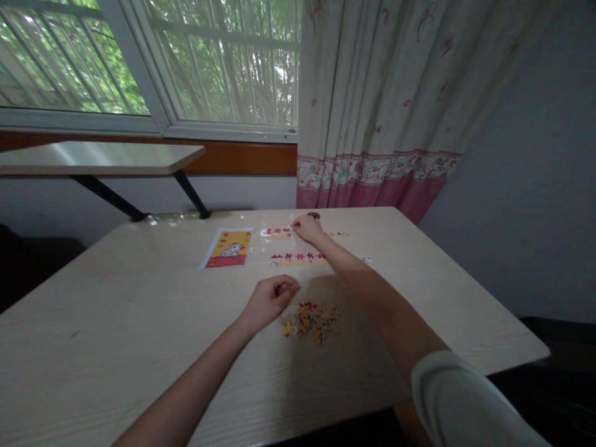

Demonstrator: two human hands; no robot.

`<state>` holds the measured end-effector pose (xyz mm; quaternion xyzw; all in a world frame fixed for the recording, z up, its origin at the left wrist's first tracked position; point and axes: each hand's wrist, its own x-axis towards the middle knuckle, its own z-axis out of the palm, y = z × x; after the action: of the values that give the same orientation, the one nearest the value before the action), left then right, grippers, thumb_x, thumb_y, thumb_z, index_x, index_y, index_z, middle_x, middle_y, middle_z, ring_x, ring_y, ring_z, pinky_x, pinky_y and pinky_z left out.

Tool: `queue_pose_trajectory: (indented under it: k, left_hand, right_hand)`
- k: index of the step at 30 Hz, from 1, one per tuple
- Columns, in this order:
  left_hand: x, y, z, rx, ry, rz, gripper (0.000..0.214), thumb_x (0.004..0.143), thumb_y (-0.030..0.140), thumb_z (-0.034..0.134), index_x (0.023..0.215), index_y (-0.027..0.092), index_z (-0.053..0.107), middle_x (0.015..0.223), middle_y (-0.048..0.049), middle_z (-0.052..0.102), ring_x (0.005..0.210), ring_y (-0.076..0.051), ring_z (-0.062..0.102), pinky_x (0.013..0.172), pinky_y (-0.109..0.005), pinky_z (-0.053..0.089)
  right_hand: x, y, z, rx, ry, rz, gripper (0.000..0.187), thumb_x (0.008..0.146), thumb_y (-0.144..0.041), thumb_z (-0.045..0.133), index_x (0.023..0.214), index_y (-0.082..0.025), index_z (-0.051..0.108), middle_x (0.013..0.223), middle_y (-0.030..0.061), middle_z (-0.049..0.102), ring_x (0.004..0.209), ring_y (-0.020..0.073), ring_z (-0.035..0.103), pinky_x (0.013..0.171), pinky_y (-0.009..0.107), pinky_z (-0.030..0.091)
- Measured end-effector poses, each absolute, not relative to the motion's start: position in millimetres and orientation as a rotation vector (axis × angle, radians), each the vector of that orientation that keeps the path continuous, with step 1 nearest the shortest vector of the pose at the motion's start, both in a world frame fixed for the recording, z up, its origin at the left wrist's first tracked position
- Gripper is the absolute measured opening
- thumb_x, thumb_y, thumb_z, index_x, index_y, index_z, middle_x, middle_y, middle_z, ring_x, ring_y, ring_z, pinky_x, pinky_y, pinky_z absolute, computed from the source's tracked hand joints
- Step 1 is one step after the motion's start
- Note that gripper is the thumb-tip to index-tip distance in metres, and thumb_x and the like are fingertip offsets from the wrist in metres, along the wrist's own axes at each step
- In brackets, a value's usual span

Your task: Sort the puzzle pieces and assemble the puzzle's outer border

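Observation:
My right hand [307,228] reaches to the far part of the table, its fingers pinched at the end of a row of red jigsaw pieces [278,230]. Whatever sits between those fingertips is too small to make out. Nearer to me, my left hand [270,299] hovers or rests with fingers curled together; what they hold, if anything, is hidden. Just right of and below it lies a loose pile of jigsaw pieces [321,320], yellow, red and plain brown. Another red row [300,256] and a yellow row [302,262] lie beyond the pile, partly covered by my right forearm.
A picture sheet [228,248] with a white cartoon animal on yellow and red lies left of the rows. A small dark round object [314,215] sits behind my right hand. A raised shelf [102,158] stands at the back left; a curtain [372,124] hangs behind.

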<state>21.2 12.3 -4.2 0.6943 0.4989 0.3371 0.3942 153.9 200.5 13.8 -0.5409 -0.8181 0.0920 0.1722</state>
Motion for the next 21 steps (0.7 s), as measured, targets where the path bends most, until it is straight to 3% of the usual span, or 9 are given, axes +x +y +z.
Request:
queue_pose_trajectory:
  k: [4,11,21]
  left_hand:
    - [19.0,13.1,-4.9,1.803,1.272,0.851,0.02,0.078,0.028,0.049,0.077,0.013,0.062,0.059,0.0011,0.053,0.053,-0.011,0.043,0.05,-0.021,0.033]
    - [19.0,10.0,1.6,2.078,1.237,0.71,0.019,0.08,0.024,0.048,0.083,0.016,0.065,0.071,-0.0025,0.061,0.062,-0.014,0.052,0.057,-0.023,0.038]
    - [15.3,5.8,8.7,2.391,1.145,0.463,0.016,0.078,0.033,0.058,0.084,0.021,0.066,0.077,-0.0024,0.059,0.07,-0.016,0.053,0.059,-0.023,0.038]
  right_hand:
    - [167.6,173.5,24.8,-1.419,-2.356,0.266,0.025,0.086,-0.025,0.047,0.099,-0.019,0.068,0.102,0.0068,0.067,0.093,0.0184,0.058,0.079,0.027,0.039]
    - [215.4,81.0,23.5,-0.866,-2.627,0.475,0.016,0.084,-0.023,0.054,0.088,-0.02,0.069,0.082,0.0019,0.068,0.074,0.0114,0.058,0.068,0.022,0.041]
    - [233.5,21.9,6.7,-0.823,-2.602,0.461,0.018,0.078,-0.039,0.063,0.088,-0.025,0.068,0.084,0.0011,0.066,0.078,0.0137,0.059,0.073,0.027,0.042]
